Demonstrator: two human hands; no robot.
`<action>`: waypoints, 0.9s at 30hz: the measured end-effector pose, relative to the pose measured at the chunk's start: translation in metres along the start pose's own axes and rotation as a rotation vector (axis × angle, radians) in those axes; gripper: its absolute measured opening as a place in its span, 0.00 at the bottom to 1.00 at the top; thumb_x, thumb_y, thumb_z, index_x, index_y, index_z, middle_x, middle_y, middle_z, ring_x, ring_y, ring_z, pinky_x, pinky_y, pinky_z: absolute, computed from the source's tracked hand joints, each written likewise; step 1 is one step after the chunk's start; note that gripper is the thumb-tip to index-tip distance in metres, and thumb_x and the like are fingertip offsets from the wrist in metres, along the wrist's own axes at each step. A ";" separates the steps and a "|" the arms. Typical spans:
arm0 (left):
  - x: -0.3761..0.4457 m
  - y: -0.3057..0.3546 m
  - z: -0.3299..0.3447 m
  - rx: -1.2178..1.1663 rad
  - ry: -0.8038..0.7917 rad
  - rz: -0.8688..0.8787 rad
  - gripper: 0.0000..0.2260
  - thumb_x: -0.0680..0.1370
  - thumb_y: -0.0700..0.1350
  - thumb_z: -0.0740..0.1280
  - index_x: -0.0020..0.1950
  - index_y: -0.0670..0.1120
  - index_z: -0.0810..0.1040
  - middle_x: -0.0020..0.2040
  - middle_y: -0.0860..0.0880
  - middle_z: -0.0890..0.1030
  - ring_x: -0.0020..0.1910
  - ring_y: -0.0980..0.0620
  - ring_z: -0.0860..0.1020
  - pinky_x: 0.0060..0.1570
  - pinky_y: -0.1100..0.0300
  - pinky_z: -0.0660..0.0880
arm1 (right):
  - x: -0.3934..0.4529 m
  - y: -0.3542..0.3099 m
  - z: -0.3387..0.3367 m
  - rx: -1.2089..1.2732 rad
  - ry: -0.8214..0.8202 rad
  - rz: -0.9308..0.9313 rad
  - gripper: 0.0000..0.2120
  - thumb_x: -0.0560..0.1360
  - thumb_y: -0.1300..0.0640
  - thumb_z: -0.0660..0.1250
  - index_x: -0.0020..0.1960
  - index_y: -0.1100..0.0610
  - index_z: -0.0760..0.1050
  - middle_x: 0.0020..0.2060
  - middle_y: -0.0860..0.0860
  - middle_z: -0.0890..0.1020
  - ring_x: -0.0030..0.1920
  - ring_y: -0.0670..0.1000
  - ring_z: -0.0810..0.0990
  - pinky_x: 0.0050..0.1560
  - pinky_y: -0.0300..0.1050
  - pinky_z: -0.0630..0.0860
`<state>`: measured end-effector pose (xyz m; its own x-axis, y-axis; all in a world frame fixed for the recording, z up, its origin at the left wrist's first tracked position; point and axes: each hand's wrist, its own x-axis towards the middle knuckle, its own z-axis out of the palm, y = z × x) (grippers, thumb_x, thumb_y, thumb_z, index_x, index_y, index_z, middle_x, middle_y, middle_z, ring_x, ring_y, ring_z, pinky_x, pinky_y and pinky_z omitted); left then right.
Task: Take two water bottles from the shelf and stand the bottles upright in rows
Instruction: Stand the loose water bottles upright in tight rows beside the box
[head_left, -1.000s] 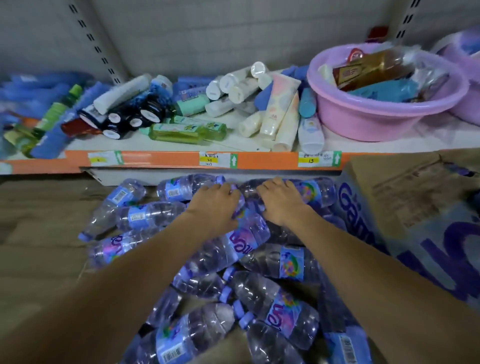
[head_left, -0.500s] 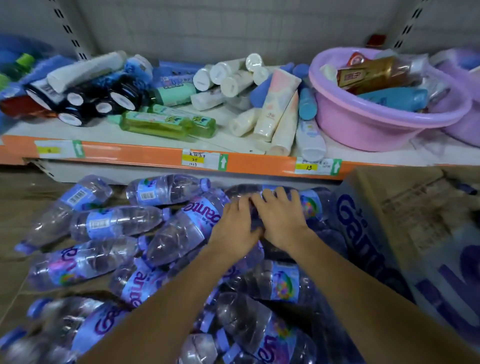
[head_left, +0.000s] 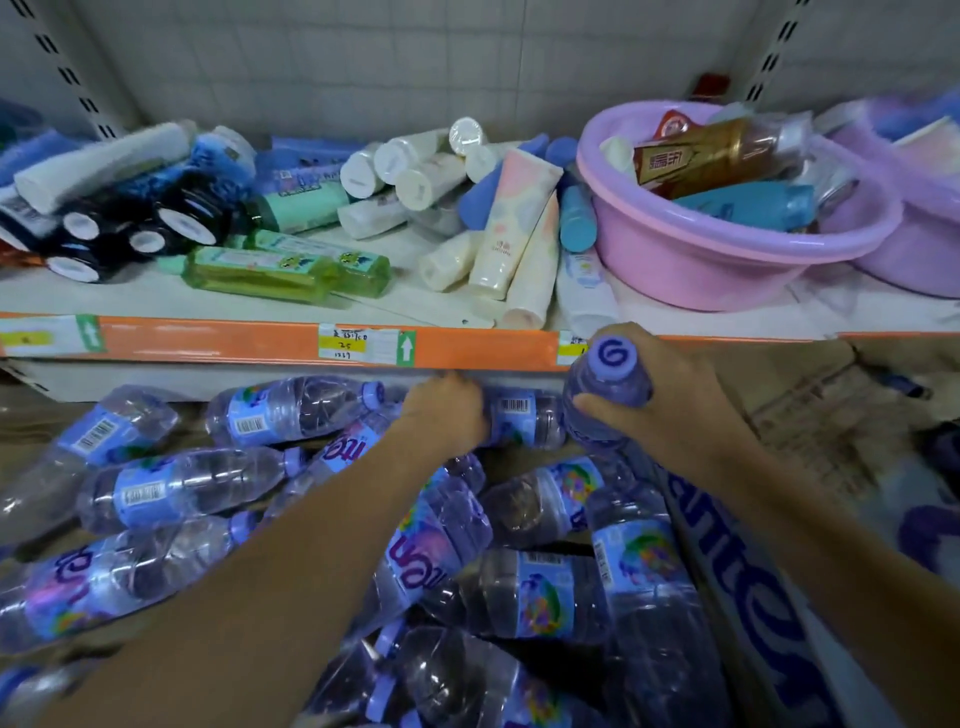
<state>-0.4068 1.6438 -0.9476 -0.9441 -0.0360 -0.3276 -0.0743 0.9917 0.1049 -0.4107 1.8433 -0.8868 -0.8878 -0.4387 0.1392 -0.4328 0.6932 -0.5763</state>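
Likely shop: price tags (head_left: 343, 342) on stocked shelf (head_left: 208, 340).

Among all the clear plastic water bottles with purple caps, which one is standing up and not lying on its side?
The clear water bottle gripped by the right hand, below the orange shelf edge. Its purple cap faces the camera; the others lie flat.

A pink plastic basin (head_left: 727, 260) sits at about two o'clock on the upper shelf, with a brown-labelled bottle (head_left: 711, 156) and a teal bottle (head_left: 748, 205) lying in it. At twelve o'clock lies a heap of cream tubes (head_left: 498, 234). Two green bottles (head_left: 280, 267) lie flat near eleven o'clock, black white-capped bottles (head_left: 140, 228) at ten. A printed cardboard box (head_left: 810, 415) stands at three o'clock.
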 end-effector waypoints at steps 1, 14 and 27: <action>0.004 -0.001 0.005 0.082 -0.075 -0.082 0.21 0.78 0.43 0.58 0.68 0.35 0.63 0.67 0.35 0.67 0.66 0.36 0.68 0.62 0.45 0.68 | -0.002 0.001 0.002 0.008 0.007 -0.009 0.16 0.69 0.51 0.71 0.54 0.54 0.73 0.46 0.54 0.81 0.48 0.58 0.79 0.52 0.60 0.75; 0.027 -0.015 0.012 0.334 -0.220 -0.242 0.20 0.79 0.41 0.56 0.71 0.41 0.62 0.71 0.41 0.65 0.70 0.43 0.64 0.67 0.53 0.63 | -0.021 0.006 0.010 -0.137 -0.007 -0.037 0.19 0.67 0.54 0.75 0.55 0.52 0.73 0.48 0.49 0.74 0.45 0.48 0.69 0.45 0.30 0.64; -0.028 -0.047 0.004 -0.009 0.017 0.099 0.14 0.76 0.42 0.63 0.59 0.38 0.65 0.60 0.37 0.68 0.56 0.34 0.75 0.47 0.46 0.71 | -0.053 -0.015 -0.007 0.051 0.026 0.037 0.14 0.65 0.47 0.73 0.47 0.40 0.71 0.39 0.38 0.75 0.40 0.35 0.73 0.41 0.23 0.67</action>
<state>-0.3757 1.5992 -0.9475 -0.9522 0.0597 -0.2997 0.0165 0.9893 0.1447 -0.3582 1.8599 -0.8797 -0.9070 -0.3980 0.1377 -0.3919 0.6782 -0.6217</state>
